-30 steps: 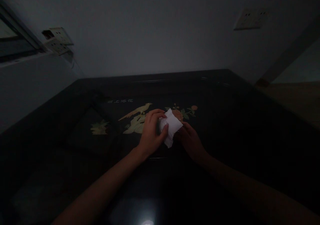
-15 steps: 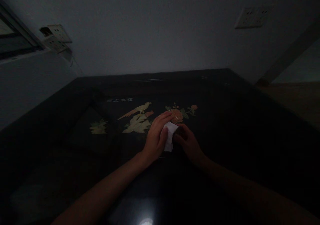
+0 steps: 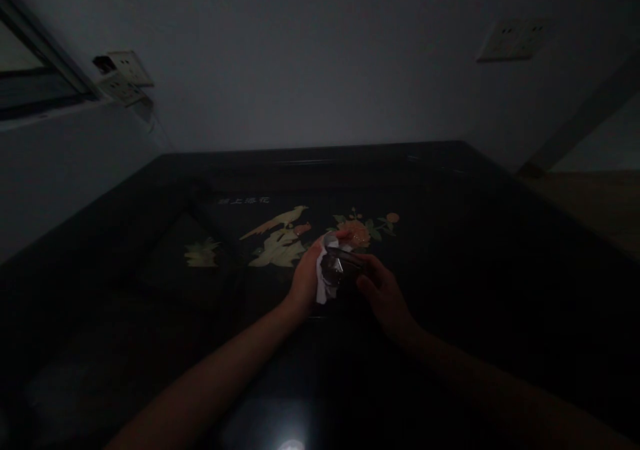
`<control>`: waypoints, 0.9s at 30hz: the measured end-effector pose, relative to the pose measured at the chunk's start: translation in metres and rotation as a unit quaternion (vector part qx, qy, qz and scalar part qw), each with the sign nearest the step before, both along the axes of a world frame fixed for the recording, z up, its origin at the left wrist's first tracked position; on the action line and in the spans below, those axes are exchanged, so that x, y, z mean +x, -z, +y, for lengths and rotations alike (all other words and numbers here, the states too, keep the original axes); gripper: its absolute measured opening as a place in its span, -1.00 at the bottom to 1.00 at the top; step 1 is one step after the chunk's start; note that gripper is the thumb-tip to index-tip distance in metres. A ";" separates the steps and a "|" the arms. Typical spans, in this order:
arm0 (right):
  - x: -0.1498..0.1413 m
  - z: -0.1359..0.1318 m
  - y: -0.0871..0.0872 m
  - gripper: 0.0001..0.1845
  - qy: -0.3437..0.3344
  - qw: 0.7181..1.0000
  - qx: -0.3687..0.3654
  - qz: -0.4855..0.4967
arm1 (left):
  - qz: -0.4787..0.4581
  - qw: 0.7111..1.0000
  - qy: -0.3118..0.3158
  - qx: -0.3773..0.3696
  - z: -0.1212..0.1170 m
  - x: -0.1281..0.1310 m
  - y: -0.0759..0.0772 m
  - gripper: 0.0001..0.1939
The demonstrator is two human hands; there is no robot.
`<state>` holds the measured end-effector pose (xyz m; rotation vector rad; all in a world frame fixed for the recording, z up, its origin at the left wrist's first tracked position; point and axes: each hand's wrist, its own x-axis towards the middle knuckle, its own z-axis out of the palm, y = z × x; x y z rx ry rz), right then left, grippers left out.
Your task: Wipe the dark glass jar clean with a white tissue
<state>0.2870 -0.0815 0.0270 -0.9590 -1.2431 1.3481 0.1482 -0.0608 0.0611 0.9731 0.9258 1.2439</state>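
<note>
The room is very dim. My left hand is closed round a white tissue or cloth, which wraps against a small dark glossy object. My right hand grips that dark object from the right side, fingers curled on it. What the object is stays hard to make out; a thin bright edge runs along its top. Both hands hover just above the black lacquered tabletop, over its painted bird and flower decoration.
The table stands in a corner, with pale walls behind and to the left. Wall sockets sit at the upper left and upper right. A window frame shows at far left. Wooden floor lies to the right.
The white tissue was spread out in my left hand; it is now bunched against a dark object that my right hand has turned into view. Both hands stayed in place.
</note>
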 end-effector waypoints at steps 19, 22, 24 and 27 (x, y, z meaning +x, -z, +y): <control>-0.003 0.003 0.001 -0.49 0.002 1.000 -0.009 0.000 | 0.167 0.979 -0.058 0.106 -0.006 -0.003 0.008 -0.51; -0.003 0.003 0.000 -0.53 0.003 1.000 -0.001 -0.009 | 0.258 0.941 -0.070 0.206 -0.009 -0.006 0.011 -0.53; -0.002 0.003 0.000 -0.55 0.008 1.000 0.000 -0.023 | 0.311 0.910 -0.070 0.267 -0.010 -0.008 0.011 -0.54; -0.003 0.004 0.000 -0.59 0.021 0.999 -0.012 -0.036 | 0.361 0.871 -0.053 0.330 -0.010 -0.010 0.011 -0.59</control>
